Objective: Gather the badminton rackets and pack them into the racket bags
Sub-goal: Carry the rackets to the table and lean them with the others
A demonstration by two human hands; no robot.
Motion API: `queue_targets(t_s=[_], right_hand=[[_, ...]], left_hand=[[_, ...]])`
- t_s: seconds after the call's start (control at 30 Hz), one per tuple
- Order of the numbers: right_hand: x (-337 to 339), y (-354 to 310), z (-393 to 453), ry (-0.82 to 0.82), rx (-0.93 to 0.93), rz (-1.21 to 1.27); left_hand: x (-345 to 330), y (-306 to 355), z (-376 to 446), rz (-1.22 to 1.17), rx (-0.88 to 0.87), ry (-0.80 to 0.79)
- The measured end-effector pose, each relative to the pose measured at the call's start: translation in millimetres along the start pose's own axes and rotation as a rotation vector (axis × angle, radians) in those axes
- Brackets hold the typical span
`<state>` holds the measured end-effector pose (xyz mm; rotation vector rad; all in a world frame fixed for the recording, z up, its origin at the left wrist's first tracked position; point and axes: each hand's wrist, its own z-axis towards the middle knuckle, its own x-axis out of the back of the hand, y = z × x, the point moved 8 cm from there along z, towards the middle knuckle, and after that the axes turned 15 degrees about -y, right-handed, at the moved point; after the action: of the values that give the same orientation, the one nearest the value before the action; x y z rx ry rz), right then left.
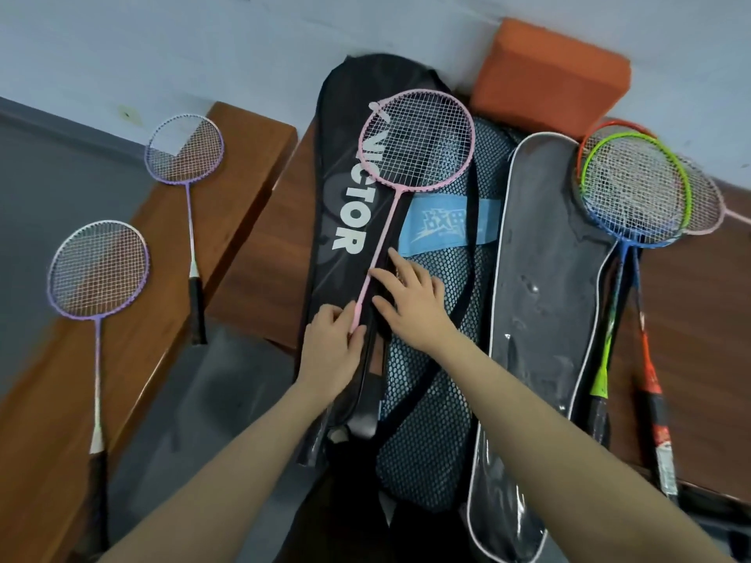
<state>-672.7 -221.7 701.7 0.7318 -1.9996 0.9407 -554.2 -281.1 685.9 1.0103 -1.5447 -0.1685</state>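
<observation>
A pink racket [418, 142] lies on the black Victor bag [337, 164], its head toward the wall. My left hand [331, 347] pinches the lower end of its pink shaft. My right hand [410, 296] rests beside the shaft with fingers spread on the bag's edge. A black mesh bag [430, 420] with a blue label lies next to it. A grey bag [544, 286] with white piping lies further right. Two purple rackets [185, 150] [97, 270] rest on the left bench. Green, blue and orange rackets [636, 188] overlap at the right, with another pink racket head [705, 201] behind them.
An orange foam block [548, 75] leans against the pale wall at the back. The brown wooden benches [252, 221] have a gap between them showing grey floor [53, 197]. The right bench edge sits under the stacked rackets.
</observation>
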Motion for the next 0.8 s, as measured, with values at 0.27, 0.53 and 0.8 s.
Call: queue_targets(t_s=[0.27,0.53,0.8], right_hand=[[43.2,17.8,-39.1,0.235,0.109,0.034],[87.4,113.4,-133.3,0.460,0.018,0.075],[100.0,238.1,-230.6,0.548,-0.070,0.184]], left_hand=[[24.7,64.1,-17.9,-0.129,-0.238,0.212],[-23.4,184.8,-29.9,-0.130,-0.347,0.226],[-126.1,302.8,-36.0,-0.133,-0.336,0.186]])
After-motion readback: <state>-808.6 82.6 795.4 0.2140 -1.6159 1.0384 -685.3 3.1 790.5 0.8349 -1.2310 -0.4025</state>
